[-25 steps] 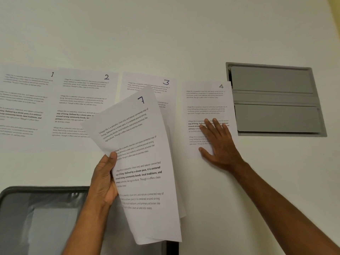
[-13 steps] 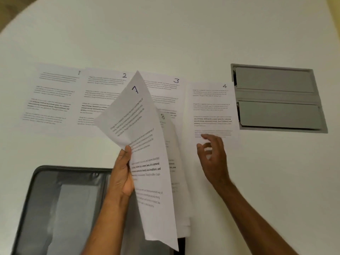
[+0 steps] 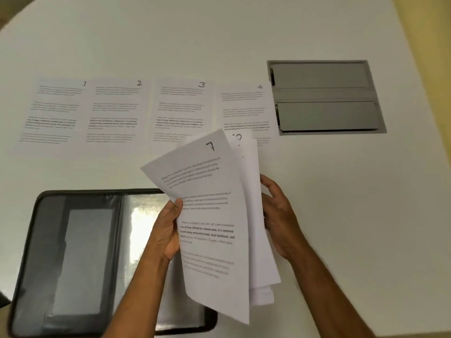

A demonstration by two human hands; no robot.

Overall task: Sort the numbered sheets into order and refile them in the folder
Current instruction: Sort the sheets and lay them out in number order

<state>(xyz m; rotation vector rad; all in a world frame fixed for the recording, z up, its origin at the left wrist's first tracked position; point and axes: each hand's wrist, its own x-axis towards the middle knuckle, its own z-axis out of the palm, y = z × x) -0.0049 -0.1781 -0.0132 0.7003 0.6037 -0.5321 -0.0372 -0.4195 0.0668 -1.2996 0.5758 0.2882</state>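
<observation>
- Landmark: the open folder (image 3: 80, 259) lies flat at the near left of the white table (image 3: 341, 215). All positions below are given relative to it.
- Beyond the folder's far edge, four sheets lie face up in one row, numbers at their top right corners: sheet 1 (image 3: 52, 113), sheet 2 (image 3: 114, 113), sheet 3 (image 3: 181, 113), sheet 4 (image 3: 244, 108). The side edges of neighbouring sheets meet or slightly overlap. Judgement: the row keeps every number readable and fixes the order for restacking.
- The unsorted stack (image 3: 256, 240) is held above the folder's right edge, fanned, with sheet 7 (image 3: 210, 228) at the front. A partly hidden number behind it cannot be read with certainty.
- The left hand (image 3: 168, 230) has thumb and fingers clamped on the left edge of sheet 7, lifting it clear of the rest. Judgement: this exposes the corners behind.
- The right hand (image 3: 278, 215) rests against the right edge of the stack, fingers loosely curled; the fingertips are hidden behind paper, so whether they pinch a sheet cannot be told.
- The grey inset panel (image 3: 327, 96), well right of the folder, touches or slightly underlies the right edge of sheet 4. Judgement: the row cannot continue there without covering it.
- Open table remains between row and folder, and to the folder's right; a second row fits there.
</observation>
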